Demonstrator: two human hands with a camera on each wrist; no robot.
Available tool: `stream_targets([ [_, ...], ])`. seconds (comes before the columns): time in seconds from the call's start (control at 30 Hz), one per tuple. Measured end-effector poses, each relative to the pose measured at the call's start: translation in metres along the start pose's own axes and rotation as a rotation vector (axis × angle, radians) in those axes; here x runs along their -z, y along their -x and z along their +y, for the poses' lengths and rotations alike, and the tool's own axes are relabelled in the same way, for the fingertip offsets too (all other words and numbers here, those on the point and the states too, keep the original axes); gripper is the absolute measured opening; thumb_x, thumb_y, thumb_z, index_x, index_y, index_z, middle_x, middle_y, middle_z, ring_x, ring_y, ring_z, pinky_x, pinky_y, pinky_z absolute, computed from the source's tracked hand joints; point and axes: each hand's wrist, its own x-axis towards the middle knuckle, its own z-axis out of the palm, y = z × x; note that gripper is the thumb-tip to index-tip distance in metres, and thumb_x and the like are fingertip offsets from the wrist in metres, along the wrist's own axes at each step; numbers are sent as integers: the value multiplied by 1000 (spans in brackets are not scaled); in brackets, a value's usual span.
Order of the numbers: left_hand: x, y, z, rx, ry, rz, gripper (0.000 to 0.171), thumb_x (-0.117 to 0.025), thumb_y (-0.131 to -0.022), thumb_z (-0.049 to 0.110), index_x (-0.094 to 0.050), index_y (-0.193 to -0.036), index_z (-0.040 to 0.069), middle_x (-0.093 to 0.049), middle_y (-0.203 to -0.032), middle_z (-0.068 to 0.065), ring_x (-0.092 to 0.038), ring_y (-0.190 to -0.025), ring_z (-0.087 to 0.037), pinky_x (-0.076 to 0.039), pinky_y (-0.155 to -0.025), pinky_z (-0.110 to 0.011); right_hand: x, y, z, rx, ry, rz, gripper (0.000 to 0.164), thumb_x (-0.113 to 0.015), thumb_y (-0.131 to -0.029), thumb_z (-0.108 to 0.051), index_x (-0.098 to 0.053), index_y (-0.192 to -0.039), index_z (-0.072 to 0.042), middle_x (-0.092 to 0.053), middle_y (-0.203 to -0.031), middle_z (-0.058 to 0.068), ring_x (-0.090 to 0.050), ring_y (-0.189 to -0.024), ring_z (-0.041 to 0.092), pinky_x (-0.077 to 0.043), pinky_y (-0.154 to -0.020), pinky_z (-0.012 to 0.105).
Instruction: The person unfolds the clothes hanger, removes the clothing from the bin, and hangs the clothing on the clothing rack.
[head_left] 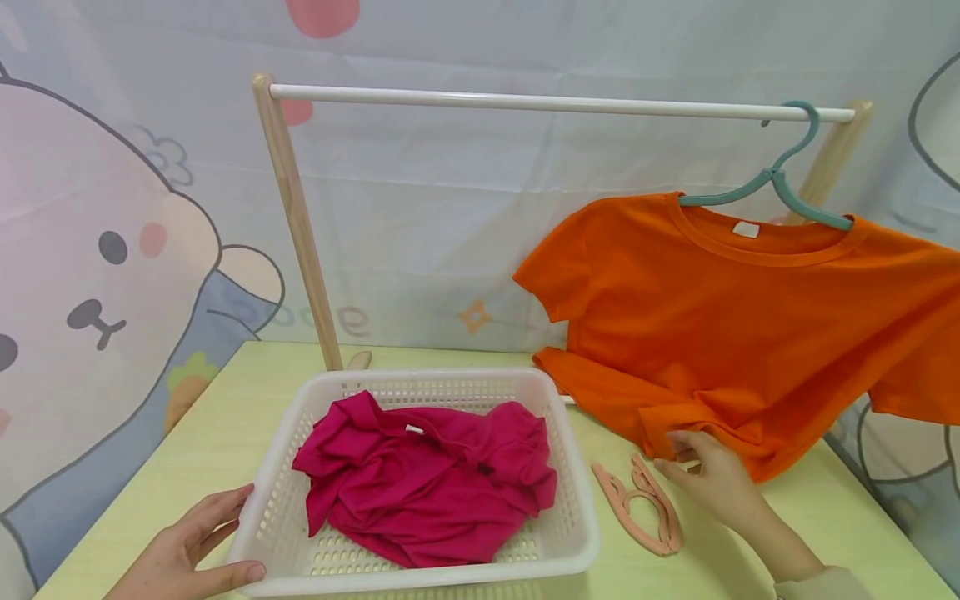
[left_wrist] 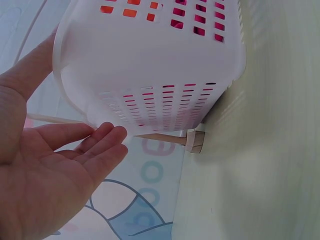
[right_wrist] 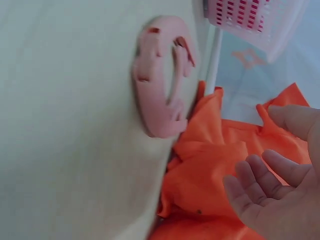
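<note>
At the near left corner of a white plastic basket (head_left: 577,500), my left hand (head_left: 187,542) has its thumb and fingertips right at the rim. The left wrist view shows its fingers (left_wrist: 107,145) relaxed beside the outer wall. In the basket lies a crumpled magenta garment (head_left: 435,483) with a small white label. My right hand (head_left: 712,479), loosely bent and holding nothing, is between a folded pink hanger (head_left: 667,533) and the lower folds of an orange T-shirt (head_left: 720,317). The shirt hangs on a teal hanger (head_left: 787,187), its hem bunched on the table.
A drying rack with a white rail (head_left: 525,102) and wooden posts (head_left: 296,217) stands behind the basket. The teal hanger hooks on the rail's right end. A pale yellow table (head_left: 202,433) carries everything, with a cartoon-printed cloth (head_left: 420,225) behind.
</note>
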Motion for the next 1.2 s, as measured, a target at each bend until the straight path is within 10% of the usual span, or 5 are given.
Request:
stream_targets([
  [1.2,-1,0,-4,-72,-3,22,75,-73,-85,7,-32,-145,-9,-43,-121,34,-44,-106,19,-49,-84,-13,-32,-3,18,-174,-34,-228,61,-86,-71,-25,-59,-114,10,-59,-85,4,-52,-79,17,-44,-69,28],
])
